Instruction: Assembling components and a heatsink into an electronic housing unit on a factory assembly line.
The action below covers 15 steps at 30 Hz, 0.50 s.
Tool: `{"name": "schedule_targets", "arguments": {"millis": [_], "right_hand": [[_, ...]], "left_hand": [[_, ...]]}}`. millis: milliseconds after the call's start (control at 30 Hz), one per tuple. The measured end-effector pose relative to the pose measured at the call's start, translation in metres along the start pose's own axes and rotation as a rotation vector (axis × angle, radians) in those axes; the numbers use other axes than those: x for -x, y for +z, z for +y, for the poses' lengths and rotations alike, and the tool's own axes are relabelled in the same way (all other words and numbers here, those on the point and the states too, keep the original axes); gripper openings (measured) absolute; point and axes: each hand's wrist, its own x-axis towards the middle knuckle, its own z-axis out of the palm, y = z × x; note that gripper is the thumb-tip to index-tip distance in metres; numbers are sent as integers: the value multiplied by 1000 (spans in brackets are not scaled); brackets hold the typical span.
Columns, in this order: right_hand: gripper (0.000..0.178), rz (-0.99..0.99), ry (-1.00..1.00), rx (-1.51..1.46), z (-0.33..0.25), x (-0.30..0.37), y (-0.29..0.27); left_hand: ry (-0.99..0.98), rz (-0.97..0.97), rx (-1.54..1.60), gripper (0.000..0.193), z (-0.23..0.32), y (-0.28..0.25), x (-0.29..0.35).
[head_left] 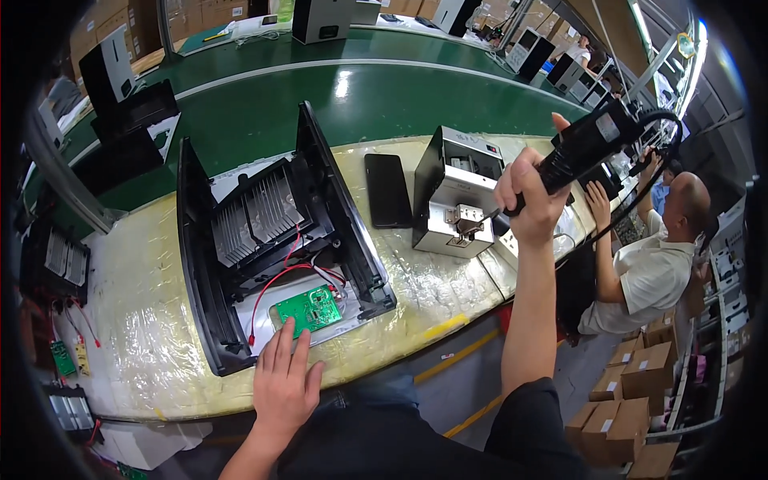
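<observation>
Head view, and far out past the left hand (284,384) sit spare parts with red wires (68,320) at the worktop (144,320) edge. Now the left hand itself: flat, fingers spread and released, fingertips pressing the near edge of a green circuit board (310,309). That board lies in the bottom of an open black casing (272,240), red wires looping just beyond it, grey finned metal farther back. Between the hands, a black phone (387,190) lies flat. Then a small metal box (456,192), and the right hand (530,192), raised and clenched around a black electric screwdriver (584,148), tip at the box. Beyond it, another person (648,264) works.
</observation>
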Motion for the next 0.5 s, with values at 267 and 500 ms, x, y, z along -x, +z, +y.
{"name": "schedule_targets", "arguments": {"millis": [267, 500], "right_hand": [[75, 31, 74, -11, 1, 1, -4], [13, -2, -268, -190, -107, 13, 2]], "left_hand": [[3, 22, -21, 56, 2, 3, -3], [34, 55, 11, 47, 15, 11, -21]]}}
